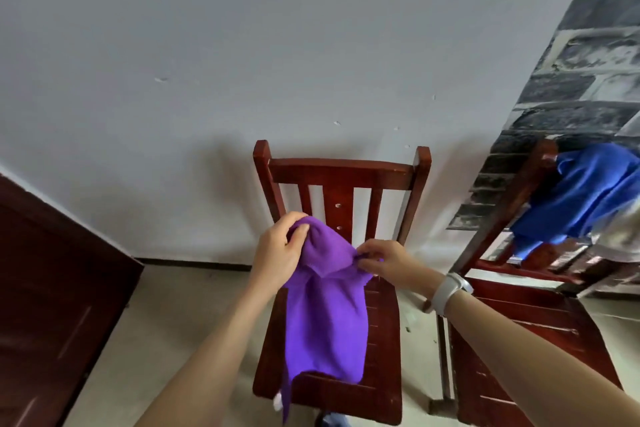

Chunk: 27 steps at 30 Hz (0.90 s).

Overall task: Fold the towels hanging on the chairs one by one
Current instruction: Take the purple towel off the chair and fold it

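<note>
While it hangs over the dark red wooden slat-back chair (341,170), the purple cloth towel (323,315) is held up by its top edge, body drooping below both grips onto the seat. Left hand (277,255) bunches one top corner in curled fingers; right hand (384,262) pinches the other. Fabric is creased, bright purple.

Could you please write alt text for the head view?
Both hands hold up a purple towel over a wooden chair: left hand grips one top corner, right hand pinches the other. A blue towel hangs on a second chair.
</note>
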{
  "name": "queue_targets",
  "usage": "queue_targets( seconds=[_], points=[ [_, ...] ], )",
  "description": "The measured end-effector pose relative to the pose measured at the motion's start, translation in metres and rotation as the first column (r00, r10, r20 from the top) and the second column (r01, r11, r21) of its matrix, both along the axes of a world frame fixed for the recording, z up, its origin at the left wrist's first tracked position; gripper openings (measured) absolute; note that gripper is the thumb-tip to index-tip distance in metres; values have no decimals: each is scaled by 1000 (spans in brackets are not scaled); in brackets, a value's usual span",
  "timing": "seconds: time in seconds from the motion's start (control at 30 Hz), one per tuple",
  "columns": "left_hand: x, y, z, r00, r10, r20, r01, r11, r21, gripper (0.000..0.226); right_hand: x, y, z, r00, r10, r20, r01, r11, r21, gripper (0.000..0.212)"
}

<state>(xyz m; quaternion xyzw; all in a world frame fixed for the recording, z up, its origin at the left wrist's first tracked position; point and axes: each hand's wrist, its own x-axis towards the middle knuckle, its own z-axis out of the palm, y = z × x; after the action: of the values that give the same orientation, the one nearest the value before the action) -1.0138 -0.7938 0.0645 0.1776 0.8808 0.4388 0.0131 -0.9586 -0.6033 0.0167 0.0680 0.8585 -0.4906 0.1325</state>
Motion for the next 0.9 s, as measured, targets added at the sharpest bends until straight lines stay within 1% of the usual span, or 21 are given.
queue_targets(
  seconds=[0.1,0.17,0.23,0.27,0.3,0.33,0.37,0.4,0.43,0.47,0.5,0.53,0.57,0.6,0.63,0.67,0.73,0.77,0.8,0.87,0.9],
  points=[
    [4,0,9,996,85,4,-85,996,-12,20,7,10,23,978,-88,-190,95,995,27,16],
    [4,0,14,996,77,48,-76,997,-18,21,9,17,41,954,-132,-268,140,990,12,15],
    [5,2,20,990,25,142,-15,998,-68,23,9,23,57,930,-167,-326,190,981,39,13],
    [4,5,24,976,2,217,12,998,-63,23,8,26,62,908,-213,-362,253,965,69,13],
    [3,9,29,952,-4,306,7,1000,-8,23,7,29,66,874,-278,-398,339,936,91,15],
    [4,14,35,918,6,396,-45,995,90,23,9,32,70,832,-350,-430,430,897,102,19],
    [3,20,42,877,28,480,-133,973,187,23,12,33,74,792,-419,-444,507,857,95,20],
    [3,26,49,832,45,553,-225,938,262,22,17,31,76,757,-475,-449,558,827,66,17],
    [2,33,56,786,42,616,-296,901,316,21,24,28,75,750,-495,-438,563,826,29,11],
    [2,39,64,744,17,668,-347,864,365,20,34,21,71,776,-476,-413,516,857,-19,6],
    [2,46,71,711,-16,703,-387,826,411,19,44,12,67,824,-433,-364,432,897,-89,8],
    [1,53,78,676,-60,735,-429,779,458,18,52,2,66,884,-367,-288,327,928,-179,14],
    [0,60,85,640,-110,761,-466,731,498,16,57,-6,63,931,-295,-214,236,936,-263,27],
    [0,65,90,610,-158,777,-492,693,527,15,58,-12,61,952,-252,-174,190,931,-311,42],
    [0,69,95,589,-200,783,-505,666,549,14,53,-16,59,948,-265,-178,198,925,-324,50],
    [0,73,100,579,-237,780,-506,646,571,13,47,-20,62,928,-314,-201,236,912,-335,49],
    [-1,75,109,577,-299,760,-490,618,615,12,33,-25,73,850,-453,-268,350,867,-356,34],
    [-3,75,113,577,-329,748,-480,604,636,12,26,-27,78,816,-499,-292,392,849,-353,30],
    [-4,72,118,576,-359,734,-472,587,658,12,20,-29,83,800,-513,-312,407,845,-348,27],
    [-9,66,124,581,-399,710,-465,553,691,11,12,-29,91,788,-510,-346,425,856,-295,10],
    [-14,61,124,597,-394,699,-456,549,700,10,10,-27,96,779,-508,-367,443,861,-251,13]
  ],
)
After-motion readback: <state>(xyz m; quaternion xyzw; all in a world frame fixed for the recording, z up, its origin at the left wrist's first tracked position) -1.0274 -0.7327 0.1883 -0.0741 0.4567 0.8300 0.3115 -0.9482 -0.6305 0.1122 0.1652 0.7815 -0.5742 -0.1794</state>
